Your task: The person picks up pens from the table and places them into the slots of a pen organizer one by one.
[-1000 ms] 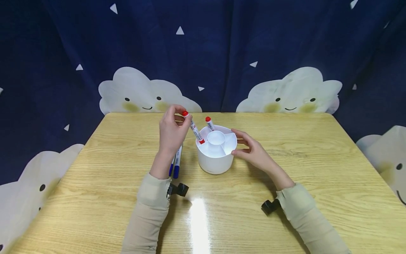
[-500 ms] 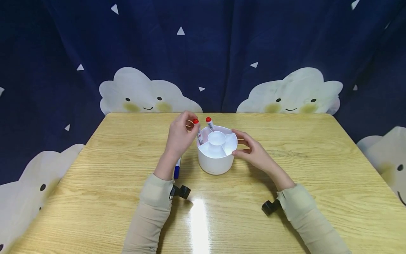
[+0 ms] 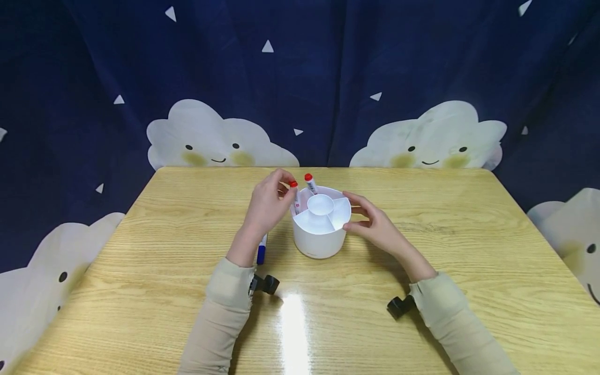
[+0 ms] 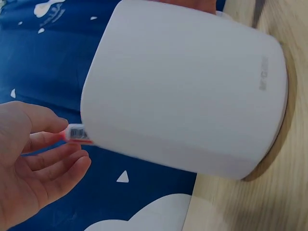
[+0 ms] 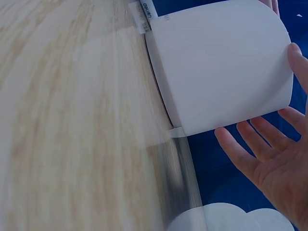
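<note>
My left hand (image 3: 268,205) pinches the red cap of a white marker (image 3: 297,207), whose lower part stands inside the left rear compartment of a white round pen organizer (image 3: 320,244). In the left wrist view, thumb and forefinger meet at the red cap (image 4: 63,135), just past the organizer's rim. My right hand (image 3: 372,221) holds the organizer from its right side, thumb at the near rim and fingers farther back. Another red-capped marker (image 3: 310,183) leans in a back compartment. The right front compartments and the round center cup hold nothing visible.
A blue-capped marker (image 3: 261,254) lies on the wooden table (image 3: 140,271) beneath my left forearm, which partly hides it. Behind the table's far edge hangs a dark blue curtain (image 3: 309,78) with clouds and triangles. Each wrist carries a small black camera (image 3: 270,284).
My left hand has moved right and down, lowering the red-capped marker from a slant over the rim into the organizer. The right hand and the organizer stay put.
</note>
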Available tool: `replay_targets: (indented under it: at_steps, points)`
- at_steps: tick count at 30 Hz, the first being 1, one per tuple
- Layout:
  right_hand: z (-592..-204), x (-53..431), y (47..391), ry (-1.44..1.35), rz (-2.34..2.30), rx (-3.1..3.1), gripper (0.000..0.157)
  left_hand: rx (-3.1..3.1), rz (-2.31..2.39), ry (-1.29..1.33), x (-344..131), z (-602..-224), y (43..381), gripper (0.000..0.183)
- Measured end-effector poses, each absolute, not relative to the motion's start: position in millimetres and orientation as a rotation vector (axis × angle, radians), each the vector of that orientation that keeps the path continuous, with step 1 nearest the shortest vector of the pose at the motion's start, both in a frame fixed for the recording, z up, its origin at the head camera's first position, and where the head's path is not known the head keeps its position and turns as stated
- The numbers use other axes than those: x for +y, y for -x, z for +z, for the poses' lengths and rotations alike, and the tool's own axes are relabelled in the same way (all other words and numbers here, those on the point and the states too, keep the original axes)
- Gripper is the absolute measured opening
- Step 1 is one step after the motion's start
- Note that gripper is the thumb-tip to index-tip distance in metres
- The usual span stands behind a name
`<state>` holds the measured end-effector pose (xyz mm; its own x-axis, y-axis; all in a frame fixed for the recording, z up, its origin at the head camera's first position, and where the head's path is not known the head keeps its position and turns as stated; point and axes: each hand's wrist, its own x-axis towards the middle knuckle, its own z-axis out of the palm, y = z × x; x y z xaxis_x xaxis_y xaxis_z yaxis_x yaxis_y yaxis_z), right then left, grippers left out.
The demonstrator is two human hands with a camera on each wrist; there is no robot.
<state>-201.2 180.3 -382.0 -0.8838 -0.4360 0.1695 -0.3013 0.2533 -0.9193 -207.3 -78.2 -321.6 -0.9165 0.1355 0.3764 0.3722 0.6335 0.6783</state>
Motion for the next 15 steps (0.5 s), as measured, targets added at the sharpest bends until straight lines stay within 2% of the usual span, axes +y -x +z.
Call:
replay_targets:
  at_steps: [15]
  points:
    - [-384.3, 181.2, 202.3, 0.707, -1.706, 2.395, 0.068, -2.696, -1.029, 0.261, -115.5, -338.4, 221.0, 0.018]
